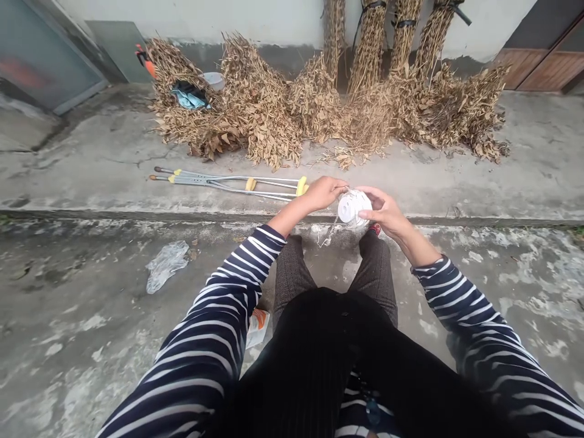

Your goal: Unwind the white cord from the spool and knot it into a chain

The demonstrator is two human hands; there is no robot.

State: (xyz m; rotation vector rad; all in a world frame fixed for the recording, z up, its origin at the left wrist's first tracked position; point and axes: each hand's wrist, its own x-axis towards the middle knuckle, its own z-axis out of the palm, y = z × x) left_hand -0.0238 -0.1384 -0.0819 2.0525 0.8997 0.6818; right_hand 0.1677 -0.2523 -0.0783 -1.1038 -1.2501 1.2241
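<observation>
My right hand (387, 213) grips a white spool (350, 208) from its right side, thumb in front and fingers over the top. Thin pale string is wound around the spool, and its round end with a centre hole faces left. At the spool's upper left, my left hand (325, 193) is closed, its fingertips pinching what looks like a strand of the string. Below the two hands, a loose tangle of string (326, 236) hangs down in front of the step. Part of the left fingertips' grip is hidden behind the hand.
A pair of crutches (214, 181) lies on the raised concrete step (109, 188). Dried plant stalks (264, 115) are heaped along the wall, with tied bundles (367, 48) standing upright. A crumpled plastic bag (168, 265) lies on the lower ground at left.
</observation>
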